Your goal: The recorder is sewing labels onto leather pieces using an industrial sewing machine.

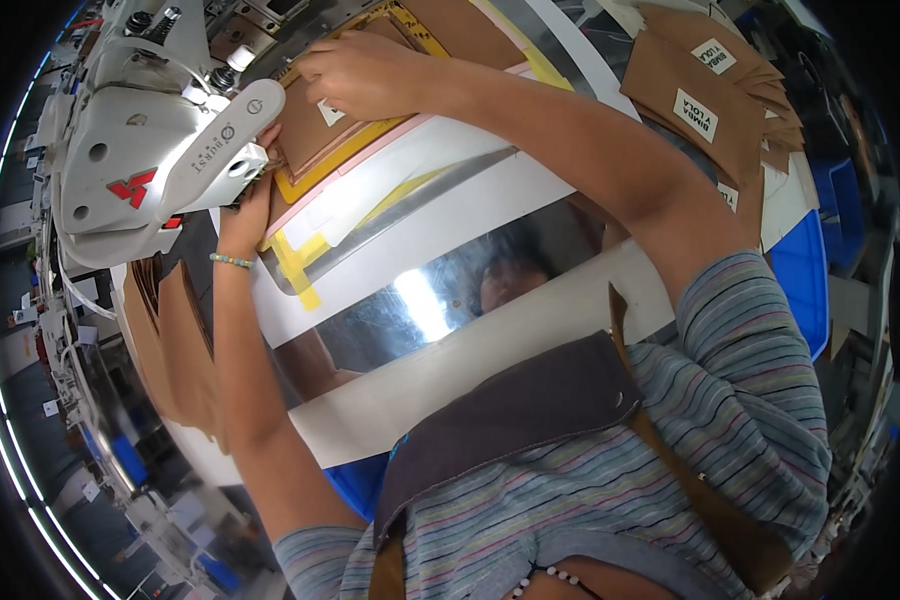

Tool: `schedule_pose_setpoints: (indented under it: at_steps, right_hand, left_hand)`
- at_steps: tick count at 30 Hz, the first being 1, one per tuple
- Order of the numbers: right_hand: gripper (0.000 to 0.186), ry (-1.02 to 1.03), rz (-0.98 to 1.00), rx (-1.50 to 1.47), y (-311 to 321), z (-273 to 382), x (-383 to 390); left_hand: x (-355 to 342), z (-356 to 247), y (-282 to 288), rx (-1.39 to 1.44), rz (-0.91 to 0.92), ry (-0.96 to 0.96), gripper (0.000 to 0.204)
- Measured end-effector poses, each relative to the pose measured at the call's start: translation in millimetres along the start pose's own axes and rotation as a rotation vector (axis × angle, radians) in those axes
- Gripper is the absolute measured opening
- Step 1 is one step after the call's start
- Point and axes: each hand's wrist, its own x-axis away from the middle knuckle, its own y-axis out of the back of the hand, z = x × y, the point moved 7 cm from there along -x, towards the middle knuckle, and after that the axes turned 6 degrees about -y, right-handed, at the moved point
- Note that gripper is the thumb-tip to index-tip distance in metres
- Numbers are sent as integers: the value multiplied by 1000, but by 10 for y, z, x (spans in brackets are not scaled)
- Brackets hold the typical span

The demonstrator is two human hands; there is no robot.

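Note:
A brown leather-like panel (pixel 315 130) with a small white label lies inside a yellow-edged template (pixel 355 132) under the head of a white sewing machine (pixel 160 160). My right hand (pixel 365 75) rests palm down over the panel, its fingers bent and a little apart, nothing visibly gripped. On the near left side of the template is my left hand (pixel 255 200), close to the machine's needle area. The machine head covers most of its fingers, so their hold is hidden. One fingertip shows at the panel's left edge.
Brown labelled panels (pixel 695 110) are stacked at the far right, beside a blue bin (pixel 810 285). More brown pieces (pixel 175 340) stand at the left. A shiny metal plate (pixel 400 310) and yellow tape (pixel 295 270) lie on the near side of the template.

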Motion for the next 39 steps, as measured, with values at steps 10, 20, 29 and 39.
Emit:
schedule_pose_setpoints:
  at_steps: [10, 20, 29, 39]
  right_hand:
    - [40, 235, 111, -305, -126, 449, 94]
    - [35, 208, 118, -338, -86, 446, 120]
    - [33, 201, 54, -400, -58, 421, 125]
    - [33, 175, 77, -365, -96, 398, 90]
  left_hand:
    - [105, 576, 87, -146, -83, 63, 31]
    - [-291, -294, 51, -461, 26, -78, 41]
    - [10, 598, -12, -264, 31, 74, 37]
    - [226, 752, -30, 32, -18, 170, 40]
